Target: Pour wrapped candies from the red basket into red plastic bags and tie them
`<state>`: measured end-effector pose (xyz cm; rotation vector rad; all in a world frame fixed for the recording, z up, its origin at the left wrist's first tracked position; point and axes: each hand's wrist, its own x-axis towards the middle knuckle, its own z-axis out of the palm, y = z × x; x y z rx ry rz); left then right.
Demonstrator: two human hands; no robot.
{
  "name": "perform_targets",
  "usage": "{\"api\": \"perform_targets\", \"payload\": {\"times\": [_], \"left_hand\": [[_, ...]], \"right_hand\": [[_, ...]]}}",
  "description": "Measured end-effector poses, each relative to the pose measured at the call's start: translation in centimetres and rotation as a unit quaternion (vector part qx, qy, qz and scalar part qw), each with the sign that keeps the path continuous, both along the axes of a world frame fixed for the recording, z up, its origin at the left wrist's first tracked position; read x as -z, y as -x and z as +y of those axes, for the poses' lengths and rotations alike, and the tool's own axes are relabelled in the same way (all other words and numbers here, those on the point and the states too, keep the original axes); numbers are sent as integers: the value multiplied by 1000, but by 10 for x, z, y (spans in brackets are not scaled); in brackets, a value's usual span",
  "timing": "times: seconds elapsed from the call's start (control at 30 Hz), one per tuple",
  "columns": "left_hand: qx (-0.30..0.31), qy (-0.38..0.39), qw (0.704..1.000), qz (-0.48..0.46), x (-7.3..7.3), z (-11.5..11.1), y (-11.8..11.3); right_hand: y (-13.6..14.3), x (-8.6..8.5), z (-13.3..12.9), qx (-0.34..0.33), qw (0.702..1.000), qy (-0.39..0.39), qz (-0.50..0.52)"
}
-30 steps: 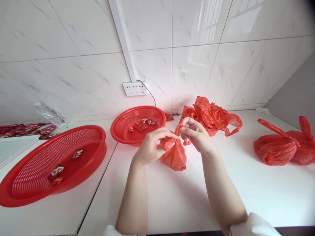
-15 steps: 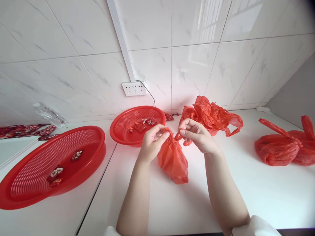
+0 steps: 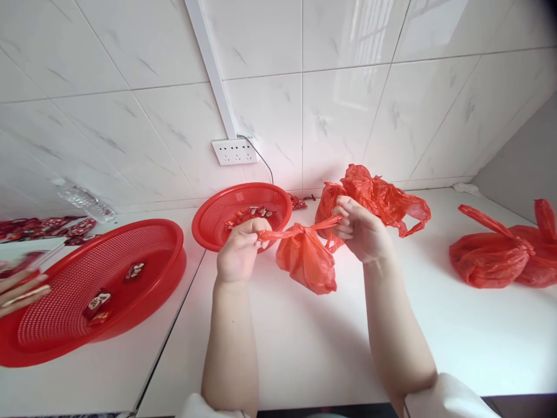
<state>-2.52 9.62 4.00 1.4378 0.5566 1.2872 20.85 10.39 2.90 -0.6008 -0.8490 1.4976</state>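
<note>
A filled red plastic bag (image 3: 307, 264) is between my hands, its neck gathered into a knot with a handle stretched out to each side. My left hand (image 3: 240, 251) is closed on the left handle end, in front of the small red basket. The right handle end is pinched in my right hand (image 3: 362, 229), near the pile of crumpled red bags (image 3: 374, 197). Both handles look taut. What the bag contains is hidden by the plastic.
A small red basket (image 3: 200, 223) holds several wrapped packets; a larger one (image 3: 172, 255) at left holds a few. Another person's hand (image 3: 21, 293) reaches over its rim. Two tied red bags (image 3: 487, 261) sit at right. A clear bottle (image 3: 85, 200) lies near the wall.
My hands have moved apart, pulling the bag's handles out sideways and drawing the knot at its neck tight. The bag has risen slightly. Another person's hand has come in at the left.
</note>
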Motion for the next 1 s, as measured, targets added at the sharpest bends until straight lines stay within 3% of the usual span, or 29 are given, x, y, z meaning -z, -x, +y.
{"api": "perform_targets", "payload": {"times": [0.1, 0.23, 0.37, 0.43, 0.53, 0.63, 0.73, 0.83, 0.93, 1.0], "left_hand": [[-95, 26, 994, 46, -3, -3, 8], [-213, 72, 971, 82, -7, -6, 20], [-216, 91, 959, 161, -6, -4, 27], [-185, 103, 956, 202, -3, -2, 29], [-169, 114, 945, 257, 0, -1, 32], [-127, 116, 923, 345, 0, -3, 30], [-91, 112, 891, 431, -2, -7, 24], [-146, 96, 867, 466, -2, -9, 19], [-201, 73, 851, 479, -2, -8, 19], [-206, 70, 845, 488, -2, -9, 21]], "right_hand": [[-20, 0, 0, 111, 993, 0, -36], [-52, 3, -3, 263, 959, 8, -105], [-65, 5, -9, 321, 926, -30, -195], [-65, 4, -11, 300, 923, -39, -239], [-61, 2, -14, 218, 911, -37, -347], [-54, 1, -16, 171, 862, -40, -475], [-40, 2, -13, 231, 794, -69, -559], [-16, 10, -5, 256, 744, -147, -600], [16, 33, 3, 147, 751, -193, -614], [34, 54, 4, 107, 754, -165, -627]]}}
